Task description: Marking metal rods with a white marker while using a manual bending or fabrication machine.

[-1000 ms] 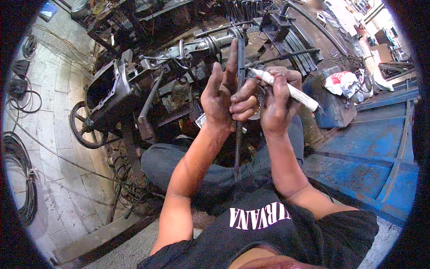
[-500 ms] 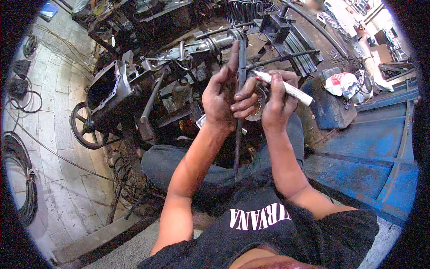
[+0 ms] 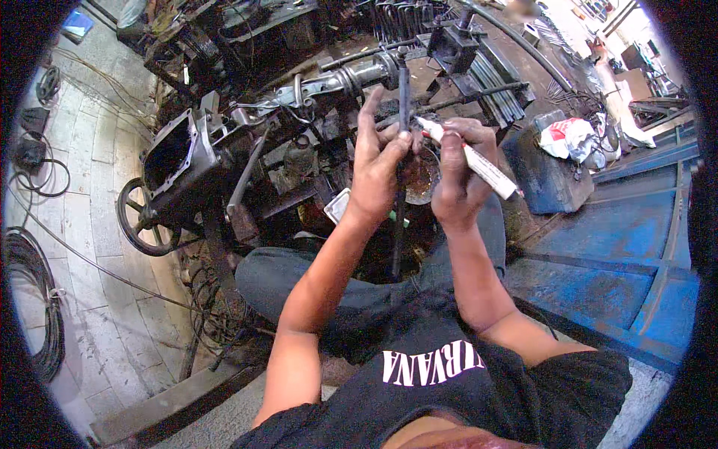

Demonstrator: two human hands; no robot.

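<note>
My left hand [image 3: 376,166] grips a long dark metal rod [image 3: 404,93], thumb pressed on it and index finger pointing up beside it. The rod stands nearly upright in front of me, and its lower end runs down between my legs. To the right, my right hand [image 3: 458,176] is closed round a white marker [image 3: 490,172] with a red band near its pointed white tip. That tip is just right of the rod; whether it touches the rod I cannot tell. Below the hands lies a round metal piece [image 3: 420,187], partly hidden.
A machine with a handwheel [image 3: 129,224] and a shiny cylindrical shaft [image 3: 366,73] stands ahead and left. At right are a dark block [image 3: 550,183] with a white bag [image 3: 572,141] on it and a blue metal panel [image 3: 598,239]. Coiled cable [image 3: 34,307] lies on the left floor.
My left hand has shifted its hold on the rod, fingers opening from around it and thumb now on top. The rod has turned slightly. The marker's tip has moved a little left and up.
</note>
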